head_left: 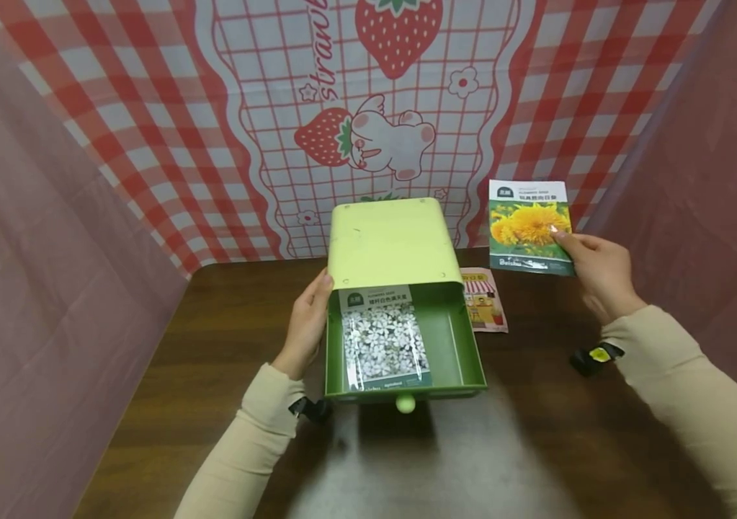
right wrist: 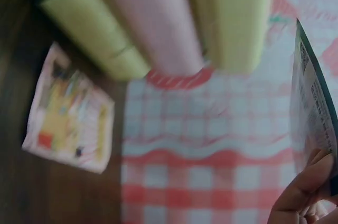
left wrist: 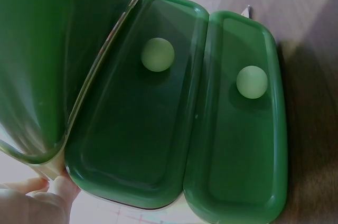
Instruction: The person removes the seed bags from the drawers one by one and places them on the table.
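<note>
My right hand [head_left: 604, 274] pinches a seed packet [head_left: 526, 216] with yellow flowers at its lower right edge, raised right of a small drawer cabinet [head_left: 390, 241]. The right wrist view shows that packet [right wrist: 311, 97] nearly edge-on, the thumb and fingers on it. My left hand [head_left: 306, 321] rests against the cabinet's left side, fingers touching near the front edge of its pale green shell. The green top drawer [head_left: 449, 353] is pulled out. Inside lies a seed packet [head_left: 384, 339] with white flowers, on the left; its upper end is near the shell's edge.
Two closed green drawers [left wrist: 132, 113] with round knobs sit below the open one. A pink packet [head_left: 486, 299] with a shop picture lies on the wooden table [head_left: 212, 346], right of the cabinet. A strawberry-print cloth [head_left: 264, 144] hangs behind; pink cloth [head_left: 37, 252] borders the sides.
</note>
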`<control>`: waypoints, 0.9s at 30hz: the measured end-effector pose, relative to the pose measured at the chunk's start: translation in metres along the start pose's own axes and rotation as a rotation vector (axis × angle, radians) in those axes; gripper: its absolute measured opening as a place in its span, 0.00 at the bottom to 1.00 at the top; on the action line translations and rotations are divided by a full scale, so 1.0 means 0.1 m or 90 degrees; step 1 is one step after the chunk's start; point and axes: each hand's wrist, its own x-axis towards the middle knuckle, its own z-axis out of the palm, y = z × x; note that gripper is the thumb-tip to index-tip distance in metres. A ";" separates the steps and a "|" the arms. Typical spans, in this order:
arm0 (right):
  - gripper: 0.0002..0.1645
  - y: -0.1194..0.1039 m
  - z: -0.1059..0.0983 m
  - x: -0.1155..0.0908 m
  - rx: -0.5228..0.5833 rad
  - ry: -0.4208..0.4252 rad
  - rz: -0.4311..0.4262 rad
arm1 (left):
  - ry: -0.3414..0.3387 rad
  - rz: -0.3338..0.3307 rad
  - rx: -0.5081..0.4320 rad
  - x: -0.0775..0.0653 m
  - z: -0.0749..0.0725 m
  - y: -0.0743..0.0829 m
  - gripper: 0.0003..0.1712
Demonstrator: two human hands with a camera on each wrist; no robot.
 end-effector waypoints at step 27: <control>0.46 1.43 -0.24 0.77 -0.221 0.003 0.034 | -0.002 0.014 0.004 0.02 -0.02 -0.03 0.33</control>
